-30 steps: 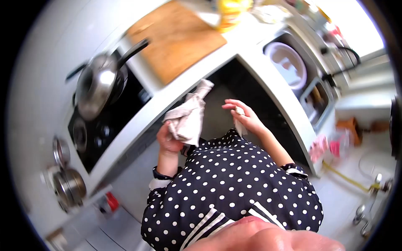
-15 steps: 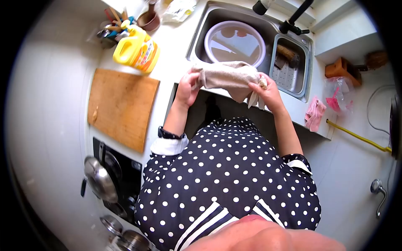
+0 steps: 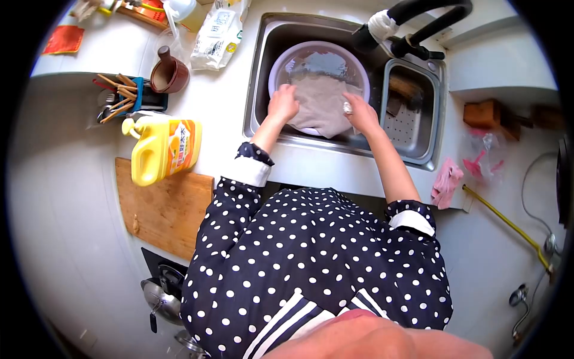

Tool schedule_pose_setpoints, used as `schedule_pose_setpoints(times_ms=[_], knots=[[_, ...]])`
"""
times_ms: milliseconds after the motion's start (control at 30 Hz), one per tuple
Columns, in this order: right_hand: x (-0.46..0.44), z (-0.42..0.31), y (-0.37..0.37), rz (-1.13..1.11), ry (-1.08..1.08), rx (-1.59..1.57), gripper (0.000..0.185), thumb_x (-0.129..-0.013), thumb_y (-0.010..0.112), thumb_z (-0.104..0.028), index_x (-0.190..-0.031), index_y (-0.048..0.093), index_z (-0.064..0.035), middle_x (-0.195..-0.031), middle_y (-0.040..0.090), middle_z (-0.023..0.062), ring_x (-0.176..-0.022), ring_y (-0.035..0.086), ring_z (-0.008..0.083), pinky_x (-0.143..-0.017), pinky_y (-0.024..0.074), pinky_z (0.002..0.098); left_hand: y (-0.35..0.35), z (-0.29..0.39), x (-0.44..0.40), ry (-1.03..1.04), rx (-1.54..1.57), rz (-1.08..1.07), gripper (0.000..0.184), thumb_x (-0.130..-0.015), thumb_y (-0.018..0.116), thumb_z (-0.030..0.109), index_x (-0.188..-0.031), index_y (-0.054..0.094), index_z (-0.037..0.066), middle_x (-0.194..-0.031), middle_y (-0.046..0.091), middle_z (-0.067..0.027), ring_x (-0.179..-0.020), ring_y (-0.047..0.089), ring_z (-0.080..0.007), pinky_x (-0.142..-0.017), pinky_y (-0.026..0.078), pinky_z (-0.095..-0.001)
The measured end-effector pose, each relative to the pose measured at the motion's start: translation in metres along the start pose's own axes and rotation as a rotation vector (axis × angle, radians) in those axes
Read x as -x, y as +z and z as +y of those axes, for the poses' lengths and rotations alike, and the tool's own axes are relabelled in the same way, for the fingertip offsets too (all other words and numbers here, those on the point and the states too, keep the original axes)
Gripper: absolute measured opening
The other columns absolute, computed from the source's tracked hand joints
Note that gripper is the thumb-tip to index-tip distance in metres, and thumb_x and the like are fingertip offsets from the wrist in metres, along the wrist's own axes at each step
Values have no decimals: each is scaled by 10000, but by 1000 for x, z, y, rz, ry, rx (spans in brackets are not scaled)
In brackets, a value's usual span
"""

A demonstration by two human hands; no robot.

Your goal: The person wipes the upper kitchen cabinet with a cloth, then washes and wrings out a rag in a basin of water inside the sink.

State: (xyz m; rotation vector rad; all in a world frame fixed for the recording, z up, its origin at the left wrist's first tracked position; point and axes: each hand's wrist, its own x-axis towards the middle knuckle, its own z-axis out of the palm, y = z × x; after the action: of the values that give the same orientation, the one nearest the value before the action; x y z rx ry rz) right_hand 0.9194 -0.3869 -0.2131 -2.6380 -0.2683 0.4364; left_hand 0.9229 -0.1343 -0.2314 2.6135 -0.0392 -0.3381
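A beige-grey cloth (image 3: 323, 106) is spread over the pale lilac basin (image 3: 273, 76), partly in the water and hanging over the near rim. The basin stands in the large bowl of the steel sink (image 3: 256, 96). At the cloth's left edge, my left hand (image 3: 283, 103) is closed on it, fingertips partly hidden. My right hand (image 3: 361, 113) grips the opposite edge, and a small whitish lump shows by its fingers. Water shines at the basin's far side.
A black tap (image 3: 412, 45) rises behind the sink. A small drainer basin (image 3: 409, 128) sits on the right, beside a pink cloth (image 3: 446, 182). On the left are a yellow jug (image 3: 167, 149), a cutting board (image 3: 164, 209), a chopstick holder (image 3: 143, 96) and a brown pot (image 3: 170, 75).
Both hands have moved forward from the counter's edge to over the basin. The cloth, bunched and stretched between them before, is now spread into the basin. The view has shifted forward.
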Motion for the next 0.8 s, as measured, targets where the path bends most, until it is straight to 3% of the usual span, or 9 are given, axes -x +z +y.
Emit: schedule_pose_setpoints(times_ms=[67, 233, 267, 333, 400, 500, 633, 667, 800], knots=[[-23, 12, 27, -142, 19, 85, 616, -722, 699, -140, -1290, 485, -245, -1360, 428, 159, -1076, 563, 343, -860, 478, 431, 31, -18, -24, 165, -124, -98, 566, -755, 630, 159, -1300, 480, 121, -1310, 478, -151, -1113, 520, -369, -946, 437, -409], [-68, 28, 80, -358, 175, 311, 677, -692, 746, -275, -1309, 473, -330, -1387, 390, 156, -1136, 538, 326, -910, 469, 408, 85, -29, -42, 221, -363, 17, 384, -787, 584, 108, -1162, 626, 175, -1321, 507, -88, -1184, 489, -277, -1001, 322, -527], [-71, 27, 87, -405, 176, 342, 684, -689, 748, -283, -1312, 469, -335, -1383, 392, 156, -1133, 541, 327, -906, 470, 414, 93, -31, -50, 188, -424, -93, 410, -763, 624, 136, -1171, 621, 166, -1304, 520, -92, -1201, 476, -278, -988, 346, -505], [-84, 38, 103, -385, 129, 325, 624, -681, 756, -282, -1261, 526, -291, -1227, 537, 148, -1042, 598, 317, -868, 488, 432, 90, -20, -61, 124, -542, -318, 485, -715, 705, 192, -1188, 610, 148, -1271, 546, -100, -1235, 450, -281, -964, 394, -463], [-96, 48, 122, -315, 144, 323, 551, -679, 759, -275, -1201, 584, -241, -1098, 622, 141, -980, 627, 311, -845, 501, 424, 92, -19, -71, 45, -504, -387, 366, -733, 666, 194, -1094, 663, 132, -1141, 621, -104, -1121, 541, -286, -897, 446, -428], [-89, 29, 74, -314, 172, 154, 393, -701, 735, -197, -1081, 645, -160, -945, 671, 139, -902, 645, 313, -807, 512, 407, 67, -18, -78, -63, -191, -437, 339, -701, 677, 250, -992, 696, 78, -1015, 670, -133, -975, 621, -295, -799, 496, -382], [-88, 47, 37, -507, 311, -648, 391, -703, 677, -79, -1089, 637, -127, -1002, 652, 173, -933, 618, 359, -810, 496, 413, 36, -33, -85, -280, 326, -450, 394, -677, 722, 305, -926, 683, 2, -893, 671, -177, -843, 645, -284, -745, 489, -368], [-84, 43, 30, -400, 264, -484, 413, -703, 673, -81, -1110, 626, -131, -1020, 646, 173, -953, 610, 357, -824, 491, 412, 29, -29, -87, -354, 404, -432, 374, -697, 725, 296, -908, 681, -10, -857, 672, -173, -820, 645, -270, -724, 482, -365], [-70, 13, 31, -143, 132, -10, 484, -742, 622, -99, -1215, 566, -186, -1096, 623, 143, -1027, 586, 328, -881, 476, 402, 65, -20, -79, -155, 35, -82, 336, -808, 598, 225, -1098, 608, 57, -1030, 646, -160, -931, 620, -324, -829, 481, -393]])
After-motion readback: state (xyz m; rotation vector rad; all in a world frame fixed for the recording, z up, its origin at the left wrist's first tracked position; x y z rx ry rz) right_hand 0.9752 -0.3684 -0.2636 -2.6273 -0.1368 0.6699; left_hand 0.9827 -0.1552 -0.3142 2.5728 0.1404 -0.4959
